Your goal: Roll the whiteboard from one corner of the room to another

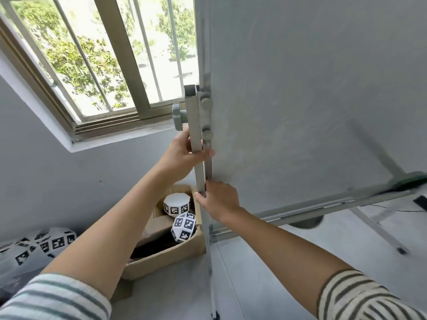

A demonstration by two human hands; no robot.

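1. Up close, the whiteboard (312, 100) is standing beside the window (92, 65).
2. Left hand (182, 155) is gripping its metal upright post (194, 121).
3. Right hand (219, 199) is clasping the same post lower down, above a cardboard box (166, 257).

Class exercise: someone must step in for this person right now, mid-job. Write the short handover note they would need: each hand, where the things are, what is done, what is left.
Left hand: closed around the metal upright post of the whiteboard's stand, just under the grey knob.
Right hand: gripping the same post lower down, at the board's edge.
Whiteboard: upright, beside the window; its marker tray runs off to the right.
Cardboard box holding patterned marker blocks sits on the floor close to the post.
Done: both hands have hold of the stand.
Left: roll it to the other corner, probably steering clear of the box. Progress so far cannot be judged.
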